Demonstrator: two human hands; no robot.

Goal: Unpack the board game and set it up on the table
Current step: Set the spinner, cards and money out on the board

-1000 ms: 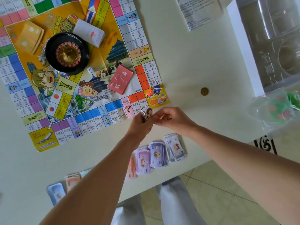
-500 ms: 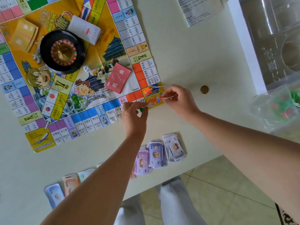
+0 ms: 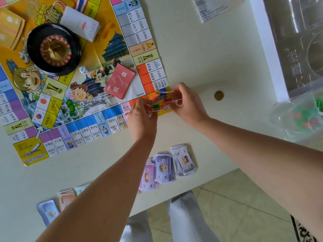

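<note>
Left hand (image 3: 142, 116): centre of the frame, fingers curled, pinching the left edge of a small clear bag (image 3: 161, 100).
Right hand (image 3: 187, 105): just to the right, pinching the bag's other edge; the film is stretched between the two hands.
Bag contents: small coloured pieces (image 3: 156, 107), with green, orange and red showing; their number cannot be told.
Bag position: held over the lower-right corner square of the board (image 3: 143, 32).
Board: spread flat on the bench (image 3: 201, 58), upper left of the frame; it carries a roulette wheel (image 3: 54, 49), a die (image 3: 83, 69) and red cards (image 3: 120, 81).
Paper money (image 3: 166, 166): stacks along the near edge of the bench, lower centre.
Step in hand (judged): opening the bag to free the pieces.
Good practice: part the two film faces slowly and evenly, with the mouth up and low over the board. Thin film likely gives suddenly, and loose pieces could scatter toward the bench edge.
Still packed: a larger bag (image 3: 304, 117) of green and red pieces, at the right edge.
</note>
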